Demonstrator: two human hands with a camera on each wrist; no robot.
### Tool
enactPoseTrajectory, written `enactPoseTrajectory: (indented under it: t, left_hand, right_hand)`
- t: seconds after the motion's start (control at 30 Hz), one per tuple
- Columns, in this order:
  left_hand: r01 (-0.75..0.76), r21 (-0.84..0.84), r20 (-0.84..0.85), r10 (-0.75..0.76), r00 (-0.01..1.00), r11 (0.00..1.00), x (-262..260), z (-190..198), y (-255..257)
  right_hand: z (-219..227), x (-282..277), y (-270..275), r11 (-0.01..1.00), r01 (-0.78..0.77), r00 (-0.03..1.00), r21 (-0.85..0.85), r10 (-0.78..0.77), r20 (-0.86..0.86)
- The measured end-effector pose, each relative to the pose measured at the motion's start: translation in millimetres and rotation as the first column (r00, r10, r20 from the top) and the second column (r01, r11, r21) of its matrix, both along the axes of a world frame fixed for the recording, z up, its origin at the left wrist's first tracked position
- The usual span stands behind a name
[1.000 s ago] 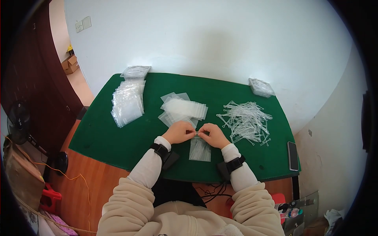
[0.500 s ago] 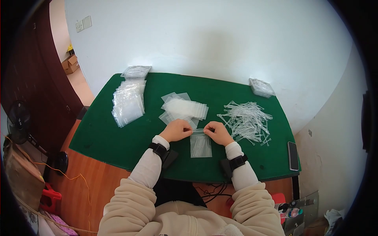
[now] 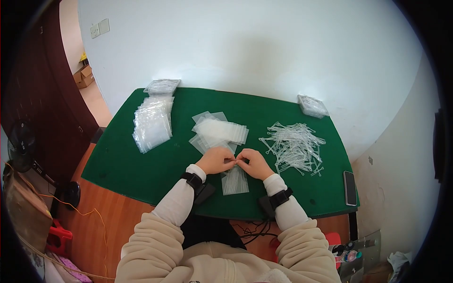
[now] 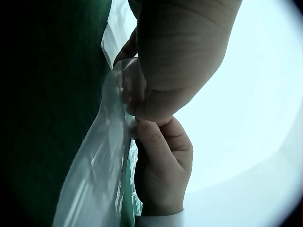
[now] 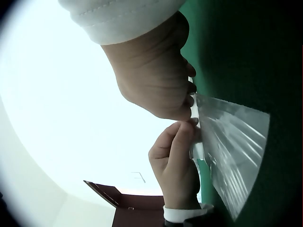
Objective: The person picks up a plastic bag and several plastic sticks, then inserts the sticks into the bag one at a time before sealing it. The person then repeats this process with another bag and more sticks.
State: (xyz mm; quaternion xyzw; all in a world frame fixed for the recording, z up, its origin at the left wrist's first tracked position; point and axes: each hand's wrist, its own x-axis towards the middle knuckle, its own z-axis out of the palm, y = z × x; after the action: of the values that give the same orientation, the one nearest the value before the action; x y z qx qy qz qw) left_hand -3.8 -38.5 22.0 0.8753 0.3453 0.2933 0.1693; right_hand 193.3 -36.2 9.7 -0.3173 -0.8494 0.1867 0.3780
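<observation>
A small clear zip bag [image 3: 235,184] with several thin clear plastic sticks in it hangs toward the person, just over the table's near half. My left hand [image 3: 217,161] pinches its top edge between thumb and fingers. Beside it my right hand [image 3: 255,164] pinches the same edge, and the two thumbs nearly meet. In the right wrist view the bag [image 5: 236,149] fans out below the closure strip, the sticks showing as pale streaks. The left wrist view shows the bag's film [image 4: 97,165] running down from both hands' fingertips.
Loose flat bags [image 3: 219,129] lie just beyond the hands. To the right spreads a heap of clear looped sticks [image 3: 295,146]. Overlapping bags [image 3: 153,125] lie at left; stacked packs [image 3: 163,87] [image 3: 313,105] stand at the back corners. A phone [image 3: 350,187] lies near the right edge.
Half a second ago the hands stood apart along the bag's top edge; now they have come together at its middle. The bag's lower end has swung slightly left and toward the person.
</observation>
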Motion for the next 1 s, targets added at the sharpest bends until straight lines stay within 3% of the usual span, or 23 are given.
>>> enactPoseTrajectory:
  t: [0.13,0.27,0.4,0.53,0.83,1.0]
  left_hand:
    - [0.031,0.045,0.1,-0.036,0.994,0.998,0.7,-4.0,2.9]
    - [0.023,0.047,0.075,-0.027,0.997,0.999,-2.4,-4.5,3.4]
    - [0.004,-0.026,0.073,-0.002,0.997,1.0,-4.3,-2.1,3.9]
    - [-0.002,-0.02,0.073,0.003,0.997,1.0,-5.0,-1.1,3.7]
    - [-0.039,0.003,0.089,0.039,0.995,0.999,-7.9,0.9,3.5]
    - [-0.096,0.007,0.104,0.095,0.99,0.995,-7.3,2.7,2.2]
  right_hand:
    - [2.2,0.3,-2.3,1.0,0.015,1.0,-0.008,-0.015,-0.003]
    - [3.2,7.1,0.4,0.996,0.024,0.999,-0.091,-0.02,0.05]
    - [7.4,14.1,1.7,0.971,0.035,0.999,-0.236,-0.035,0.006]
    - [7.9,14.6,2.0,0.96,0.032,0.999,-0.279,-0.037,-0.015]
    - [8.0,15.9,3.3,0.964,0.053,0.998,-0.262,-0.055,-0.001]
    - [9.4,12.8,2.0,0.936,0.067,0.983,-0.345,-0.122,-0.138]
